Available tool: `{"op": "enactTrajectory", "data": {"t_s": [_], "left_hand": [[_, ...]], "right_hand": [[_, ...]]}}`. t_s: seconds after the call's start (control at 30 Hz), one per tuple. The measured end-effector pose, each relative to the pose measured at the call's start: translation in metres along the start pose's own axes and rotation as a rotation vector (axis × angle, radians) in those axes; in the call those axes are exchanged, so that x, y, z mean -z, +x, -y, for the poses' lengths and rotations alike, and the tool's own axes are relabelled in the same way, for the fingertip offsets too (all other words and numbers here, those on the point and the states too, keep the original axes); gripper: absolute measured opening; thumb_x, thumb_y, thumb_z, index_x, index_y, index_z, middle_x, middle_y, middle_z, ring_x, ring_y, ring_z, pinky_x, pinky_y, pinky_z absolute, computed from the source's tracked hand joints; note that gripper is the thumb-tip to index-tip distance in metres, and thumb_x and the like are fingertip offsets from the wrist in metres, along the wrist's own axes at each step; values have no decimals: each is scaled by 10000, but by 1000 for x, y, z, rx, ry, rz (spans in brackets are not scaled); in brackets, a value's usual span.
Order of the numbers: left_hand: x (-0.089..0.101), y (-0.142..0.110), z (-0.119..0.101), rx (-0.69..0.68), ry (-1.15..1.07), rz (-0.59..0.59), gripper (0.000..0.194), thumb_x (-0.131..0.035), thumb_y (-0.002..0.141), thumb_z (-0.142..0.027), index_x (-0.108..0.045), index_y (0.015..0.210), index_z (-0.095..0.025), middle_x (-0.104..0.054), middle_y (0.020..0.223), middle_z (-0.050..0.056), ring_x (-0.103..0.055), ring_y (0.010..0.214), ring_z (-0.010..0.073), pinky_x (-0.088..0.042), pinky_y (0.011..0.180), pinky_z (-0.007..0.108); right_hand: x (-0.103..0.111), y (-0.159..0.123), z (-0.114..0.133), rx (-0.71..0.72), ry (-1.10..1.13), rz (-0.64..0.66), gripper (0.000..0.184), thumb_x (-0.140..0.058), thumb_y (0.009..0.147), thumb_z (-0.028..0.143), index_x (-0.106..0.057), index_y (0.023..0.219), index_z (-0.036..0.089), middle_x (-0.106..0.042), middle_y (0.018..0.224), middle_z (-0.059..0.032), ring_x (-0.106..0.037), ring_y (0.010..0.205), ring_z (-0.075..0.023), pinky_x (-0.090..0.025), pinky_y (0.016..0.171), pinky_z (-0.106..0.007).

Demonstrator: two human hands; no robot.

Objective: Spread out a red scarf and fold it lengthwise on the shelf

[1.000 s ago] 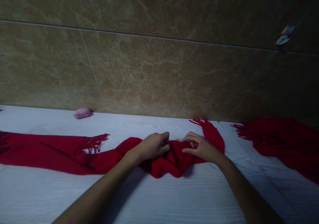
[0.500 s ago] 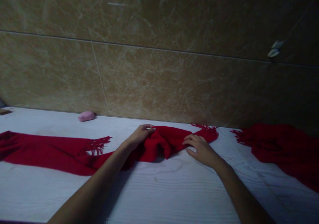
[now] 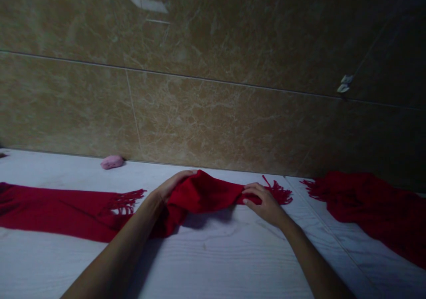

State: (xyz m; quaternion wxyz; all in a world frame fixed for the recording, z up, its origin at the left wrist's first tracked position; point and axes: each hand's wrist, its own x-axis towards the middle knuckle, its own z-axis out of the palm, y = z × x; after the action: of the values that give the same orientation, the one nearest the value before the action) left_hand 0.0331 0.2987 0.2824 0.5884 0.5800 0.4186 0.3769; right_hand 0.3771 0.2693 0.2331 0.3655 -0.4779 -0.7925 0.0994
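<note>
A red fringed scarf [image 3: 213, 194] lies lengthwise on the white wood-grain surface, its middle raised in a fold. At the fold's left end my left hand [image 3: 175, 183] holds the far edge up, its fingertips mostly hidden behind the cloth. My right hand [image 3: 264, 201] is closed on the scarf's narrower part, just left of the fringed end [image 3: 281, 193], with thumb on the near side and fingers over the top. Under the raised part a shadow shows on the surface. More red cloth with a fringe [image 3: 60, 208] stretches away to the left, partly behind my left forearm.
A second heap of red fringed cloth [image 3: 369, 206] lies at the right. Near the wall sits a small pink object [image 3: 112, 162]. Brown marbled tiles [image 3: 199, 121] rise along the back edge of the white surface [image 3: 213, 268]. A small pale fitting [image 3: 344, 84] is on the wall.
The bunched middle of the scarf is now lifted and smoother, pulled straighter between my hands. My left hand has shifted left and its fingers have gone behind the cloth. The view has tilted slightly.
</note>
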Motion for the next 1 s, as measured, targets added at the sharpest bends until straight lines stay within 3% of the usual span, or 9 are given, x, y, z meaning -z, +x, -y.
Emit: {"op": "enactTrajectory", "data": {"t_s": [0.1,0.23,0.4,0.5,0.63,0.7,0.8,0.9,1.0], "left_hand": [[16,-5,0,132,21,124,571,-765,662,-727,-722,805,-176,-759,795,56,-677,750,222,-542,689,313],[32,4,9,169,383,112,657,-726,658,-820,-702,693,-164,-606,544,-8,-470,499,138,-339,488,268],[18,14,9,-51,583,-78,681,-563,780,-818,-739,799,-161,-706,696,48,-571,616,185,-414,588,287],[-3,7,-3,-204,730,-6,555,-526,882,-674,-782,937,-185,-778,909,76,-668,822,230,-475,731,296],[-24,-1,-8,-247,932,182,456,-695,790,-584,-788,1071,-238,-788,999,63,-698,868,243,-480,746,292],[-25,0,-4,-234,1015,187,372,-726,768,-524,-791,1004,-244,-784,935,59,-689,810,234,-459,698,286],[-19,5,5,-238,1000,152,300,-598,870,-465,-766,878,-215,-766,847,69,-654,740,213,-429,661,285],[-13,6,7,-220,894,157,418,-524,914,-554,-726,833,-197,-725,765,49,-609,698,198,-399,614,277],[-13,2,5,-147,837,246,458,-649,807,-661,-702,826,-206,-680,729,4,-590,700,188,-377,588,263]], "right_hand": [[4,0,-14,-47,74,-82,263,-506,928,293,-744,1023,235,-731,1055,-92,-676,1047,-288,-541,993,-485],[8,0,-33,-53,-73,-135,355,-504,843,236,-749,1100,218,-731,1172,-106,-656,1150,-284,-503,1087,-523],[-13,3,-31,-5,-163,-36,422,-495,889,184,-721,1241,231,-707,1313,-103,-615,1273,-292,-419,1163,-586],[-25,7,-23,-19,-200,16,468,-523,878,114,-706,1281,266,-698,1333,-94,-605,1288,-313,-339,1199,-630],[-26,9,-16,23,-230,81,384,-536,892,95,-746,1180,239,-725,1104,-101,-649,1085,-305,-472,1057,-556],[-22,10,-15,36,-259,65,311,-537,899,111,-771,1070,225,-700,1008,-97,-635,999,-287,-515,954,-501],[-18,11,-14,40,-285,-30,262,-552,870,121,-774,958,229,-673,982,-84,-615,967,-262,-515,908,-457],[-14,12,-12,52,-180,-92,244,-538,863,142,-752,934,234,-679,989,-77,-636,957,-252,-519,897,-438],[-10,11,-7,11,-49,-94,216,-527,877,196,-732,928,241,-702,961,-82,-663,874,-259,-536,816,-418]]}}
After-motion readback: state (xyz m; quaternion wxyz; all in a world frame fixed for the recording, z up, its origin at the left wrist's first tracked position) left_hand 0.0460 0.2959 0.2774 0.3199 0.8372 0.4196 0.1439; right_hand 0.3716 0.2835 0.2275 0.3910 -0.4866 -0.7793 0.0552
